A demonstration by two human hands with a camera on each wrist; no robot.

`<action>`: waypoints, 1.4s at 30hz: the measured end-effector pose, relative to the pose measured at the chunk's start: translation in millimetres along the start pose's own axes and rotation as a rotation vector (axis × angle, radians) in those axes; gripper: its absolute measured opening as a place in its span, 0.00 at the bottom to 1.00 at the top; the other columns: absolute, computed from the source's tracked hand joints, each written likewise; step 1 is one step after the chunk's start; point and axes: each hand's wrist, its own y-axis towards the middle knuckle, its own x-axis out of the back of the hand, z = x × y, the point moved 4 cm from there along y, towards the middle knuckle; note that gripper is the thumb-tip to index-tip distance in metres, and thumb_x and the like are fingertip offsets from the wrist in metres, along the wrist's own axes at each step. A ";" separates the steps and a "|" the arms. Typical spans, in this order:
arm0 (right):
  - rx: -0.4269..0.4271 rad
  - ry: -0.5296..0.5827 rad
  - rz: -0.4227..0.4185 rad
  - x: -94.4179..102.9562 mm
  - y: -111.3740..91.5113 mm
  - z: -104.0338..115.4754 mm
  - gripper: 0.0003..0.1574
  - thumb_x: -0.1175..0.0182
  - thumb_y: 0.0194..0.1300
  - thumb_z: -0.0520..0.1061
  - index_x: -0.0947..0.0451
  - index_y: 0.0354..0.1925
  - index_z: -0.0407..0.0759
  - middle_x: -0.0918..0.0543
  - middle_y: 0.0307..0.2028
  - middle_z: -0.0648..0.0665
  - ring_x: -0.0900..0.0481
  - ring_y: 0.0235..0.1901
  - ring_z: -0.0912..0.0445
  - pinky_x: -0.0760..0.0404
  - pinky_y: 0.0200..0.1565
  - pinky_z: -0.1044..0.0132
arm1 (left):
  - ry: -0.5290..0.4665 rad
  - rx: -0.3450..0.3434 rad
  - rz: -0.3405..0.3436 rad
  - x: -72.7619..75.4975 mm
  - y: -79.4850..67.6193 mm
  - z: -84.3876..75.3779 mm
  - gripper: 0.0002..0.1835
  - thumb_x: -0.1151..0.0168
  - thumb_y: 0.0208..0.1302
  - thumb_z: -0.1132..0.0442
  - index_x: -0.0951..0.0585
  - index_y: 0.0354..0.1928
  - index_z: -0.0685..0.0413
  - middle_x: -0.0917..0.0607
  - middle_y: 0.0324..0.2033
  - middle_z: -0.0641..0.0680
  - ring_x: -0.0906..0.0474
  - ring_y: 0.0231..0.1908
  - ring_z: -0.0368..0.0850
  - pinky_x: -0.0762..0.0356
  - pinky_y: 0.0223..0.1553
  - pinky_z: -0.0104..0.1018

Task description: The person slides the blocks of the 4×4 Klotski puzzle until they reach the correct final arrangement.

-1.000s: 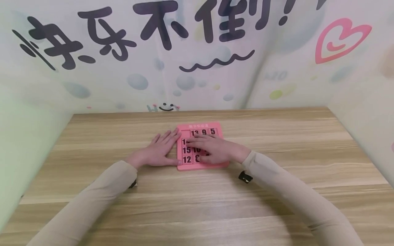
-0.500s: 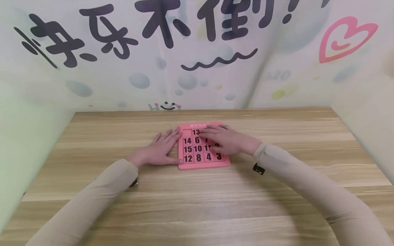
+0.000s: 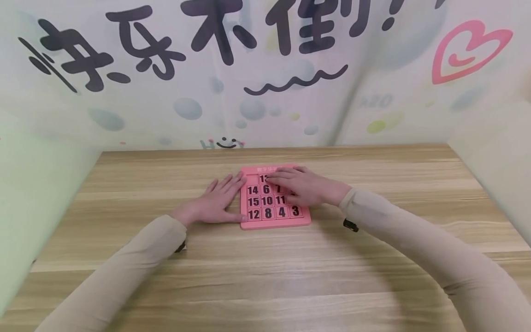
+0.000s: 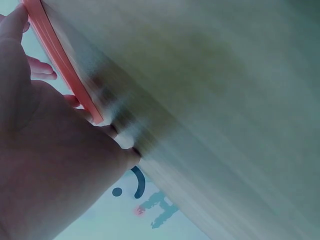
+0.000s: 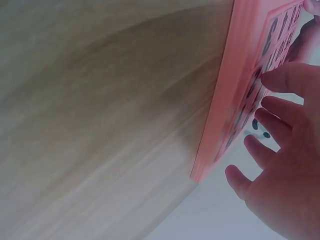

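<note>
A pink number slide puzzle (image 3: 275,224) lies flat on the table, its tiles bearing black numbers. The square slot (image 3: 252,180) at its top left holds no tile. Along its left edge rests my left hand (image 3: 213,205), fingers spread and straight, thumb at the lower left corner. In the left wrist view fingers touch the puzzle's side (image 4: 65,65). Over the upper right tiles lies my right hand (image 3: 311,186), hiding several numbers there. The right wrist view shows that hand's fingers (image 5: 277,125) loosely bent above the tiles; the thumb tip seems to touch one.
The wood-grain table (image 3: 265,276) reaches to a printed back wall (image 3: 157,115) with large dark characters and a pink heart (image 3: 469,53). Pale side walls stand left and right. A small black device (image 3: 350,225) sits under the right sleeve.
My right hand has moved right and up across the puzzle, uncovering 6, 10, 8, 4 and 3 and covering the top right tiles. The left hand has stayed put.
</note>
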 end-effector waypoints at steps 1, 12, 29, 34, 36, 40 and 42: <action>0.000 0.004 0.004 -0.4 0.7 0.6 0.37 0.46 0.69 0.46 0.42 0.73 0.43 0.40 0.71 0.42 0.48 0.71 0.45 0.52 0.69 0.42 | 0.001 0.001 0.001 -0.2 0.2 0.2 0.54 0.41 0.63 0.39 0.59 0.75 0.61 0.64 0.75 0.60 0.69 0.72 0.61 0.72 0.68 0.60; -0.018 0.054 0.035 0.2 17.8 12.7 0.34 0.53 0.71 0.47 0.42 0.73 0.43 0.40 0.72 0.43 0.49 0.72 0.48 0.55 0.70 0.44 | -0.006 0.006 0.006 -1.9 2.5 3.2 0.55 0.42 0.63 0.37 0.60 0.76 0.61 0.65 0.75 0.59 0.70 0.72 0.60 0.73 0.68 0.59; 0.018 0.050 -0.023 13.5 20.7 23.4 0.34 0.52 0.73 0.47 0.44 0.73 0.42 0.43 0.72 0.43 0.53 0.72 0.45 0.55 0.69 0.41 | 0.000 0.003 0.001 -3.9 1.7 3.5 0.55 0.42 0.62 0.36 0.60 0.76 0.60 0.65 0.75 0.59 0.70 0.72 0.60 0.74 0.68 0.60; 0.013 0.068 -0.093 25.8 7.3 19.2 0.33 0.51 0.73 0.45 0.42 0.72 0.40 0.41 0.72 0.41 0.51 0.72 0.43 0.55 0.69 0.42 | -0.006 0.001 0.001 -4.4 1.6 3.7 0.55 0.42 0.62 0.36 0.59 0.76 0.61 0.64 0.75 0.60 0.69 0.72 0.61 0.74 0.68 0.61; 0.005 0.091 -0.105 28.6 2.9 17.4 0.34 0.51 0.73 0.45 0.42 0.73 0.40 0.41 0.72 0.40 0.51 0.72 0.43 0.56 0.69 0.42 | -0.006 0.001 0.003 -4.8 1.3 3.6 0.55 0.42 0.62 0.36 0.59 0.76 0.61 0.64 0.75 0.60 0.69 0.72 0.61 0.74 0.68 0.61; -0.014 0.109 -0.118 29.8 -3.3 12.6 0.34 0.51 0.72 0.44 0.43 0.73 0.39 0.42 0.72 0.40 0.53 0.72 0.44 0.57 0.70 0.43 | -0.002 0.002 0.000 -4.8 0.8 3.0 0.55 0.43 0.62 0.36 0.59 0.75 0.61 0.65 0.74 0.60 0.69 0.72 0.61 0.74 0.68 0.60; -0.026 0.112 -0.123 27.9 -5.9 9.5 0.34 0.50 0.72 0.44 0.42 0.72 0.39 0.41 0.72 0.41 0.52 0.72 0.44 0.57 0.70 0.43 | 0.003 0.004 -0.003 -4.4 0.4 3.2 0.55 0.43 0.62 0.36 0.59 0.75 0.61 0.65 0.74 0.60 0.69 0.72 0.61 0.74 0.68 0.59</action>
